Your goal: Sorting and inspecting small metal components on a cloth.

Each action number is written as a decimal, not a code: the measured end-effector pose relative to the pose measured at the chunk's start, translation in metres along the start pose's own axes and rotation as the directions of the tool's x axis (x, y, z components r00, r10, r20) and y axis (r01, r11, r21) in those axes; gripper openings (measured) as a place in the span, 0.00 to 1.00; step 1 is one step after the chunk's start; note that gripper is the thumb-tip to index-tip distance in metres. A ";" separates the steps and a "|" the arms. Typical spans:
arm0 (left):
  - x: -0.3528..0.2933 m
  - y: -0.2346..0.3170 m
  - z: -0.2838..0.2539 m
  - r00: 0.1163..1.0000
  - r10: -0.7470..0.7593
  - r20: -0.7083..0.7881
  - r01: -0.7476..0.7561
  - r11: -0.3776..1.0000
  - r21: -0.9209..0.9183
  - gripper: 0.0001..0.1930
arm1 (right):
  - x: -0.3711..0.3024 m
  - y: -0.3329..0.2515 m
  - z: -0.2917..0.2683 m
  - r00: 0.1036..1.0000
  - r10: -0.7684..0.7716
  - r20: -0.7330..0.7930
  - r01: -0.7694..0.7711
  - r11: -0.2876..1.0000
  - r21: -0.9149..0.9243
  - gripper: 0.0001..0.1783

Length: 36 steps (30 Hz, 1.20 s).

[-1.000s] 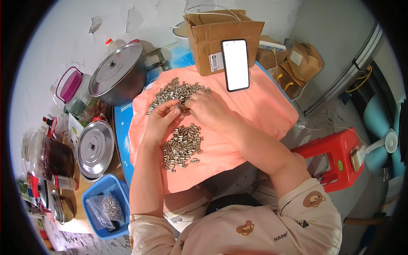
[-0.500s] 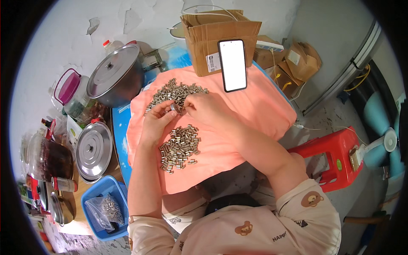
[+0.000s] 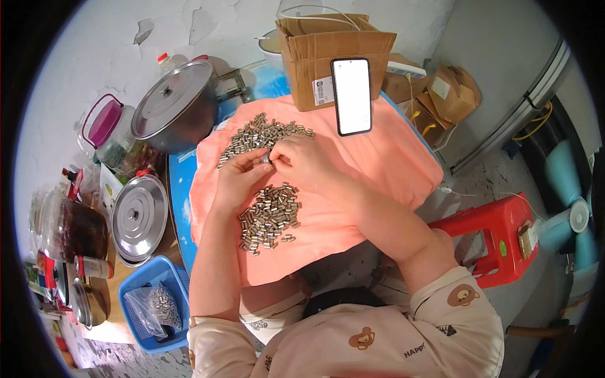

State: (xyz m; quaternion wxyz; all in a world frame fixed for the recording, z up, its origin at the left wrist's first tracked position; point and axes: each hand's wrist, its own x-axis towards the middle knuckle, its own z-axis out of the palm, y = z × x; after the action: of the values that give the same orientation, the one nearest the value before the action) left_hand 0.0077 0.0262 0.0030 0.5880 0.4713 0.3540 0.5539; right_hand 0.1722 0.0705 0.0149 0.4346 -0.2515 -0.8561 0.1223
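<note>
My left hand (image 3: 236, 180) is closed, thumb and fingertips pinching a small silvery metal cylinder (image 3: 266, 158). Against its other side, my right hand (image 3: 301, 162) has its fingers curled in; what they grip is hidden behind the knuckles. Both hands meet between two heaps of small metal cylinders. The far heap (image 3: 255, 133) spreads just beyond my fingers. Closer to me lies the near heap (image 3: 270, 219), with a few loose pieces at its edge. Everything rests on a salmon-pink cloth (image 3: 340, 211) over the table.
A phone (image 3: 353, 97) leans upright against a cardboard box (image 3: 340, 44) at the back. To the left stand a lidded pot (image 3: 173, 104), a round metal lid (image 3: 138, 217) and a blue basket (image 3: 132, 315) with a bag (image 3: 165, 305) of metal pieces. A red stool (image 3: 491, 236) and fan (image 3: 576, 217) are right.
My hands have drawn closer together, and the metal cylinder between them is turned and more covered. The whole view has shifted slightly; the heaps look about the same.
</note>
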 end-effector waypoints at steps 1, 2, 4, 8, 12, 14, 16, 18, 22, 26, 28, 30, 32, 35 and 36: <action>0.000 0.000 0.000 1.000 -0.001 0.002 0.001 1.000 0.000 0.15 | 0.000 0.000 0.000 1.000 0.002 -0.001 -0.002 1.000 -0.002 0.03; 0.000 -0.001 0.001 1.000 -0.010 0.000 0.010 1.000 -0.026 0.15 | 0.000 0.000 0.001 0.999 0.038 0.010 -0.039 0.999 0.020 0.04; 0.000 0.000 0.002 1.000 -0.017 -0.003 0.017 0.998 -0.052 0.15 | -0.001 0.000 0.001 0.997 0.073 0.024 -0.074 0.996 0.040 0.04; -0.001 0.003 0.002 1.000 -0.007 0.002 0.007 1.000 -0.016 0.15 | 0.001 0.004 -0.005 0.928 0.307 0.209 -0.370 0.811 0.452 0.02; -0.002 0.004 0.002 0.999 -0.047 0.026 0.046 0.998 0.043 0.15 | 0.001 0.007 -0.009 0.873 0.353 0.337 -0.484 0.714 0.507 0.03; -0.004 0.007 0.008 0.997 -0.076 0.022 0.076 0.997 -0.012 0.15 | 0.003 0.003 -0.016 0.862 0.365 0.352 -0.503 0.708 0.496 0.04; -0.005 0.007 0.008 0.995 -0.102 0.017 0.103 0.992 -0.067 0.16 | 0.005 0.001 -0.020 0.851 0.374 0.369 -0.520 0.703 0.485 0.04; -0.005 0.002 0.003 0.990 -0.102 0.093 0.091 0.990 0.110 0.16 | 0.007 0.003 -0.021 0.865 0.452 0.218 -0.500 0.803 0.324 0.04; -0.003 0.001 0.005 0.988 -0.089 0.129 0.081 0.994 0.069 0.16 | -0.001 0.013 -0.011 0.988 0.097 0.120 -0.070 0.974 -0.215 0.06; -0.005 0.006 0.007 0.993 -0.081 0.091 0.079 0.997 0.028 0.15 | -0.004 0.007 -0.004 0.976 0.122 0.180 -0.068 0.958 -0.280 0.07; -0.004 0.005 0.007 0.993 -0.080 0.083 0.079 0.997 0.014 0.15 | -0.004 0.008 -0.003 0.971 0.135 0.197 -0.079 0.960 -0.267 0.07; -0.002 0.003 0.006 0.994 -0.069 0.085 0.065 0.997 0.049 0.15 | -0.005 0.011 0.000 0.978 0.148 0.148 -0.108 0.962 -0.249 0.06; -0.003 0.003 0.005 0.994 -0.069 0.090 0.065 0.997 0.051 0.15 | -0.003 0.008 0.000 0.974 0.168 0.155 -0.124 0.958 -0.258 0.05; -0.002 0.002 0.002 0.994 -0.065 0.089 0.061 0.997 0.054 0.15 | -0.004 0.013 0.000 0.978 0.139 0.156 -0.095 0.960 -0.262 0.03; -0.001 0.001 0.002 0.995 -0.064 0.080 0.060 0.997 0.053 0.14 | -0.005 0.016 -0.001 0.984 0.093 0.152 -0.052 0.965 -0.256 0.03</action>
State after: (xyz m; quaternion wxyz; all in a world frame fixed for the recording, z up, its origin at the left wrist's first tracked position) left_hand 0.0089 0.0250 0.0045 0.6067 0.4969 0.3581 0.5067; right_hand 0.1807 0.0812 0.0050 0.3232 -0.3249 -0.8874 0.0491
